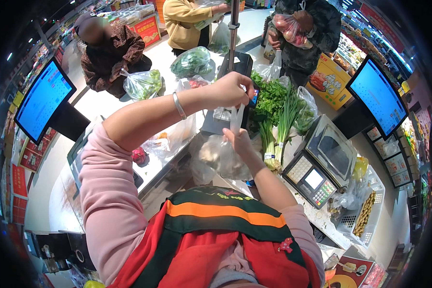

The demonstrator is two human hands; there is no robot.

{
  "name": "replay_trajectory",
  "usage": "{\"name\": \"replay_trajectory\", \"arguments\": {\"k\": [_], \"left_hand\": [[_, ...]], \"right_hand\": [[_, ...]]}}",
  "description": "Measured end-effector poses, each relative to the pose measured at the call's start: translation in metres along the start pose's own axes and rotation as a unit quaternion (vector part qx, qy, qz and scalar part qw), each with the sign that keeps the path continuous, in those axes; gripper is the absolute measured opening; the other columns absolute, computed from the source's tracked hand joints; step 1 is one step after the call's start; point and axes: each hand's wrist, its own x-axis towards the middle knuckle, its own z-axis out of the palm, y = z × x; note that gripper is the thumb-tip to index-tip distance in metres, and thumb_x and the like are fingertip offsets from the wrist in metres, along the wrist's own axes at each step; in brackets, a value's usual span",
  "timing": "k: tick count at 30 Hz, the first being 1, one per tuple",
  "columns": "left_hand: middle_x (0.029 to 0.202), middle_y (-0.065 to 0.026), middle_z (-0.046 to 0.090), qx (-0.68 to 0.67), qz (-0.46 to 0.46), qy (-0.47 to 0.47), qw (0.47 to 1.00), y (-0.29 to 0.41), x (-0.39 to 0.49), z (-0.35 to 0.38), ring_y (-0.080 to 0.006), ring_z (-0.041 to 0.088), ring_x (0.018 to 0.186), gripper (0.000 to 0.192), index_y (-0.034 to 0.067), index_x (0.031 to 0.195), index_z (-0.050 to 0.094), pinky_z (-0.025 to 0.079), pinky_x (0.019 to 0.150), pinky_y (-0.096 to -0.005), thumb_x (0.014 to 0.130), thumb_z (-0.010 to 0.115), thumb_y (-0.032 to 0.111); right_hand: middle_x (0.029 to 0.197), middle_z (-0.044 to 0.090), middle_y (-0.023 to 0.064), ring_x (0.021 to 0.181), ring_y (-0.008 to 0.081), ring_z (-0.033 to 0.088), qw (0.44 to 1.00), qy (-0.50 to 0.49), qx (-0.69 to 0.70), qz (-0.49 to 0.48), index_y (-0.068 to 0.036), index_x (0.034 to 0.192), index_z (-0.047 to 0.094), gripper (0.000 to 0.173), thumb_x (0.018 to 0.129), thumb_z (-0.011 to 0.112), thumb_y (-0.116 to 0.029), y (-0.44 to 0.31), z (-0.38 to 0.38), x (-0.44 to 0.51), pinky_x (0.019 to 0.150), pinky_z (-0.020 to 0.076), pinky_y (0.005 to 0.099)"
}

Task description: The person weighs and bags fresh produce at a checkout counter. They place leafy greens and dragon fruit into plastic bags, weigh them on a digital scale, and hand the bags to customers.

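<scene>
A thin clear plastic bag (216, 158) with pale, lumpy contents hangs in front of my apron; I cannot tell what the contents are. My left hand (234, 90), beyond a silver bracelet, pinches the top end of its twisted neck. Lower down, my right hand (239, 142) closes around the same neck, thumb upward. Just right of my hands lie leafy green herbs (270, 97) and bunches of green onions (286, 111), roots towards me. A dark device with a small lit screen (255, 96) shows partly behind my left hand.
A weighing scale (315, 162) stands at right, near a white plastic basket (376, 194). Monitors flank me at left (45, 100) and right (379, 97). Bagged greens (190, 63) and a red dragon fruit (139, 154) rest on the white counter. Several people stand across it, holding bags.
</scene>
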Motion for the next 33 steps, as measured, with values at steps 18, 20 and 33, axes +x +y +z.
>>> {"name": "replay_trajectory", "arguments": {"k": [18, 20, 33], "left_hand": [[0.075, -0.0059, 0.054, -0.716, -0.069, 0.171, 0.673, -0.191, -0.053, -0.001, -0.0178, 0.052, 0.073, 0.007, 0.008, 0.081, 0.048, 0.043, 0.067, -0.0319, 0.084, 0.051, 0.014], [0.079, -0.0045, 0.055, -0.646, -0.041, 0.219, 0.73, -0.179, -0.051, -0.01, -0.0168, 0.054, 0.075, 0.005, 0.009, 0.085, 0.049, 0.043, 0.066, -0.0302, 0.084, 0.052, 0.012], [0.09, -0.004, 0.064, -0.052, 0.207, 0.188, 0.959, -0.086, -0.041, -0.004, -0.0088, 0.06, 0.082, 0.031, 0.005, 0.114, 0.054, 0.049, 0.073, -0.0253, 0.085, 0.062, 0.013]], "right_hand": [[0.084, 0.066, 0.0068, 0.079, 0.0161, 0.062, 0.963, -0.036, -0.061, -0.258, -0.004, 0.09, 0.065, 0.021, 0.083, 0.066, -0.023, 0.038, 0.033, 0.085, 0.072, 0.0479, 0.0313], [0.084, 0.065, 0.0062, 0.079, 0.0159, 0.061, 0.933, -0.02, -0.121, -0.338, -0.005, 0.09, 0.065, 0.02, 0.083, 0.066, -0.023, 0.052, 0.026, 0.092, 0.072, 0.0475, 0.0305], [0.07, 0.062, 0.0163, 0.067, 0.0284, 0.062, 0.976, 0.028, -0.182, -0.115, -0.001, 0.091, 0.062, 0.024, 0.087, 0.049, -0.021, 0.031, -0.051, 0.001, 0.065, 0.0478, 0.0393]]}}
